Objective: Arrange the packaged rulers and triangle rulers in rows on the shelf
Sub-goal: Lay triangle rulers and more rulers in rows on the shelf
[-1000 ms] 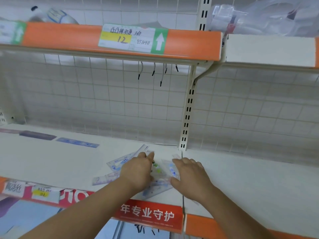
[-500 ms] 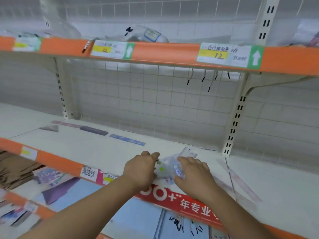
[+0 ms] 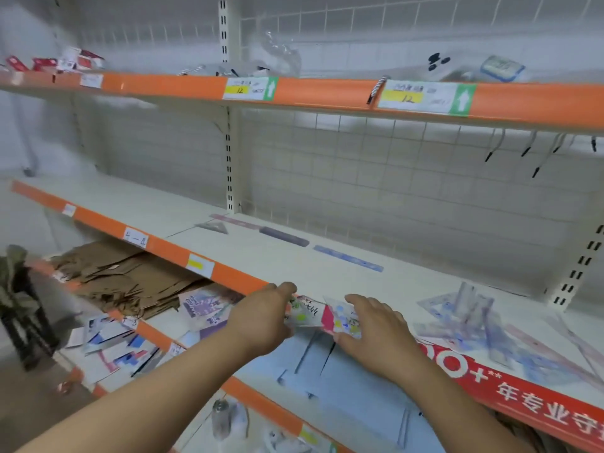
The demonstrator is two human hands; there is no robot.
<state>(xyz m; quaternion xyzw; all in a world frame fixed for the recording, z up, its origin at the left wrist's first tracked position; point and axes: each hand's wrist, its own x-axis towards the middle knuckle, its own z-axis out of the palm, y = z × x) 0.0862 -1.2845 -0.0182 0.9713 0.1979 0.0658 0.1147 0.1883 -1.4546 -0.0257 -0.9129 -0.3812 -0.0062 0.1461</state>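
Both hands hold a clear packaged ruler set (image 3: 322, 313) just over the front edge of the middle shelf (image 3: 294, 256). My left hand (image 3: 263, 317) grips its left end and my right hand (image 3: 376, 328) holds its right end. To the right on the shelf lies a loose pile of packaged rulers and triangle rulers (image 3: 474, 322), blurred. Near the back of the shelf, a pink ruler (image 3: 233, 220), a dark purple ruler (image 3: 283, 236) and a blue ruler (image 3: 348, 258) lie end to end in a row. A small triangle ruler (image 3: 213, 227) sits at the row's left end.
An upper shelf with an orange edge strip (image 3: 327, 93) and price labels overhangs the work area. Wire hooks (image 3: 529, 148) hang from its underside on the right. Below, a lower shelf carries flattened cardboard (image 3: 121, 279) and paper packs (image 3: 108, 341). A dark stool (image 3: 23, 322) stands at left.
The view has swung to the left along the shelf. Both hands have carried the ruler pack leftward from the pile, which now lies to their right.
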